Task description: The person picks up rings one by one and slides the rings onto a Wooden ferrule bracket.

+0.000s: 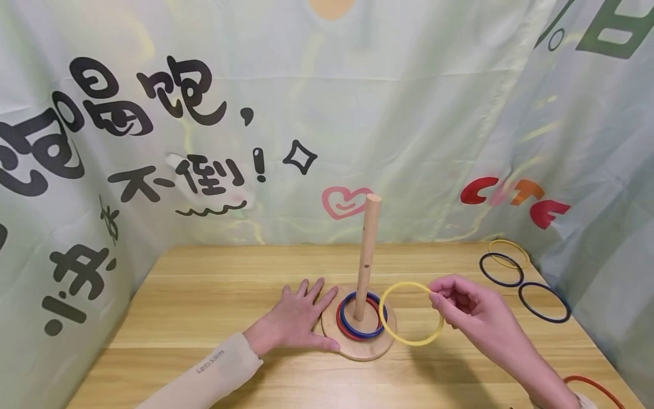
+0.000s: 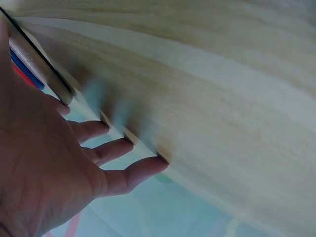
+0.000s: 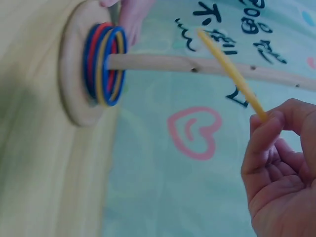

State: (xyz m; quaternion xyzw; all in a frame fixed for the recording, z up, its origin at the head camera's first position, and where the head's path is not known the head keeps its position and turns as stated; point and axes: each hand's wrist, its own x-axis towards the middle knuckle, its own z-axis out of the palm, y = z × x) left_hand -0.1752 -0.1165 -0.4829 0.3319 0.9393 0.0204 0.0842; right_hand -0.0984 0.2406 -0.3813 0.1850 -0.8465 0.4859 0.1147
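Note:
A yellow ring point(image 1: 413, 343) hangs from my right hand point(image 1: 472, 309), pinched between thumb and fingers. It is held in the air just right of an upright wooden peg point(image 1: 365, 250), not around it. The peg stands on a round wooden base point(image 1: 357, 352). Around the peg's foot lies a stack of rings point(image 1: 364, 336); the right wrist view shows blue, red and yellow ones point(image 3: 102, 101). My left hand point(image 1: 298, 321) rests with fingers spread at the base's left edge, its thumb touching the front rim. The left wrist view shows that hand's palm point(image 2: 49, 148).
Two dark blue rings point(image 1: 544, 319) and a yellow ring point(image 1: 527, 253) lie at the table's back right. A red ring point(image 1: 595, 380) is partly hidden near the right forearm. Printed cloth point(image 1: 409, 142) hangs behind and beside the wooden table point(image 1: 214, 284).

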